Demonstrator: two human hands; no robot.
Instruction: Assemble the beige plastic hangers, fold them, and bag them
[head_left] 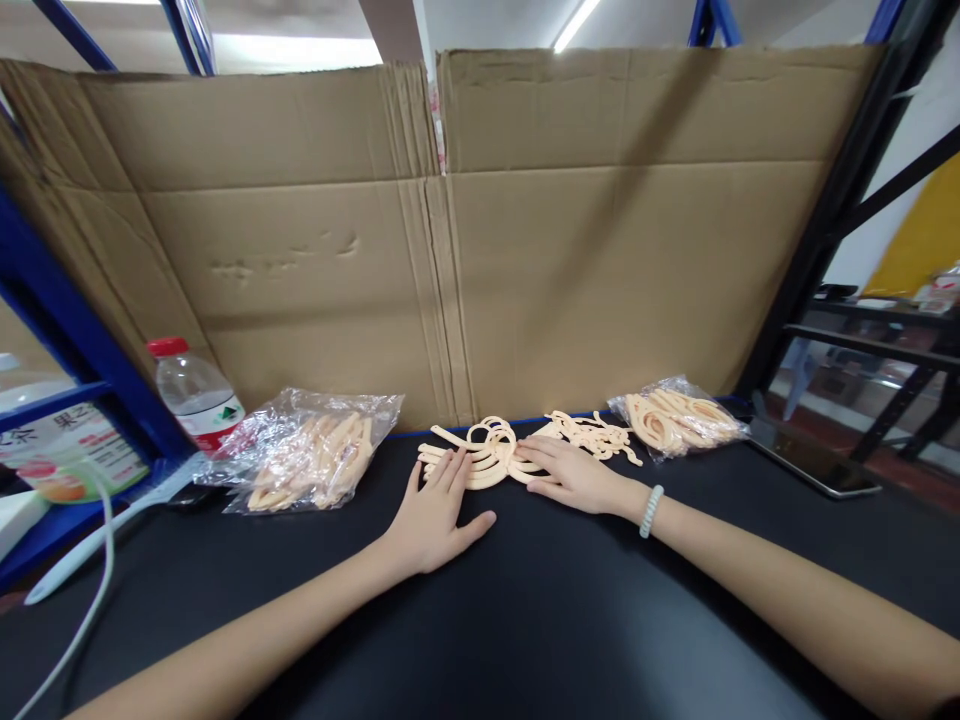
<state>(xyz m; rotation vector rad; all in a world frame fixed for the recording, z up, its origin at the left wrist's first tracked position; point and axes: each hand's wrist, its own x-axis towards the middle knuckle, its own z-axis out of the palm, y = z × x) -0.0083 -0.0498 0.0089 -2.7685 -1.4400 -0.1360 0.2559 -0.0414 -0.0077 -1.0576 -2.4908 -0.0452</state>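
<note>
A cream-coloured piece of curved strips and loops point(491, 470) lies flat on the black table in front of me. The fingertips of my left hand point(433, 515) rest on its left end, fingers stretched out and thumb spread away. From the other side my right hand point(574, 478) reaches in, palm down and open, with its fingers over the piece's right part and hiding some of it. Just behind the right hand is a heap of thin, cream-coloured squiggly pieces point(592, 435). Neither hand grips anything that I can see.
Clear plastic bags of similar cream pieces lie at left point(319, 460) and right point(679, 415). A phone point(810, 455) is at far right. A red-capped bottle point(196, 395), a light-blue handle point(112, 530) and a white cable point(105, 560) are at left. Cardboard point(600, 250) walls the back.
</note>
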